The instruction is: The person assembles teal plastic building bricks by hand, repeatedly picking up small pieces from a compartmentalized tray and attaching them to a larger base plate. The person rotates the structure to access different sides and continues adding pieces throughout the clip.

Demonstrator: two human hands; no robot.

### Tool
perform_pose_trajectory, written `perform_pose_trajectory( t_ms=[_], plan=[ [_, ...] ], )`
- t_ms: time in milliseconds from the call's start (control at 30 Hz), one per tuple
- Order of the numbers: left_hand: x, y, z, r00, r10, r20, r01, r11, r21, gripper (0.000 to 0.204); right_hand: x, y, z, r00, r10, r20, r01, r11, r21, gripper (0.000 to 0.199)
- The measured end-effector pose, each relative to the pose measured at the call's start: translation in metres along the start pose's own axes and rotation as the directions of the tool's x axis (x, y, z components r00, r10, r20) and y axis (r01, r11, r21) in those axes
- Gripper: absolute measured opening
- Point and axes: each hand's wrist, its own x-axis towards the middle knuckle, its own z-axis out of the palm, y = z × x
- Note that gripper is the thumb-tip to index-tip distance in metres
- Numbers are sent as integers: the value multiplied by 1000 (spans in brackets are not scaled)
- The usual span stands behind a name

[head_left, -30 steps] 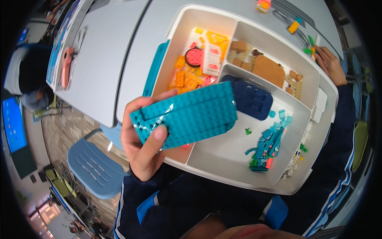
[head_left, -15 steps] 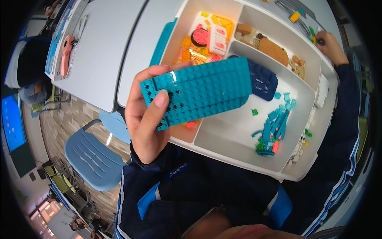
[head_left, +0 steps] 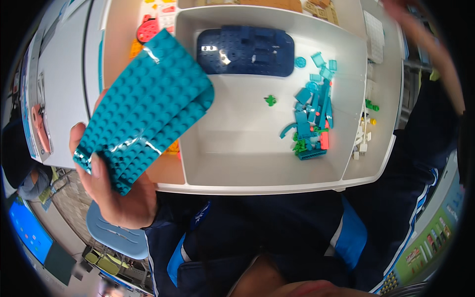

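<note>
The left hand [head_left: 116,190] had the big teal studded plate [head_left: 146,106] up off the bench, tilted on a slant over the left edge of the white sorting tray [head_left: 277,185]. Its fingers were clamped on the plate's lower corner, thumb pressed along the near edge, the rest hidden behind. That read as the pick-and-inspect stage: plate lifted clear of the tray, not yet joined to anything. One teal plate, then, though seams across it made it hard to say whether it was a single piece or several locked together.

The right hand [head_left: 420,34] was far off at the top right, blurred, out beyond the tray's corner; whether its fingers were apart or together could not be told, and nothing showed in it.

In the tray's big middle compartment lay one dark blue studded plate [head_left: 245,52], flat against the back wall. Near it, one small green piece [head_left: 270,100] sat alone. To the right, one loose heap of teal parts [head_left: 311,119], too jumbled to count, with two coral-red pieces and some green bits among them.

By my judgement, the next move would call for a steady level grip on the teal plate and the free hand coming back in to fetch a mate for it, most likely from that heap or the dark blue plate.
</note>
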Motion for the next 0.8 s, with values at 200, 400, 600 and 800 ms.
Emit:
perform_pose_trajectory(
  t_ms=[200, 400, 600, 800],
  plan=[
    [-1, -2, -3, 987, 72, -143, -62, 995, 74, 52, -49, -29, 56, 876, -154, 457, 112, 987, 116, 17],
    [0, -5, 1, 981, 145, -125, -117, 971, 210, 51, -52, -14, 72, 906, -149, 397, 198, 976, -87, 22],
    [4, -7, 5, 979, 164, -117, -140, 971, 194, 50, -27, -38, 58, 861, -71, 504, 242, 928, -283, 20],
    [-2, -6, 1, 971, 208, -119, -183, 964, 193, 49, -18, -40, 40, 765, -87, 638, 260, 948, -183, 22]
  ],
)
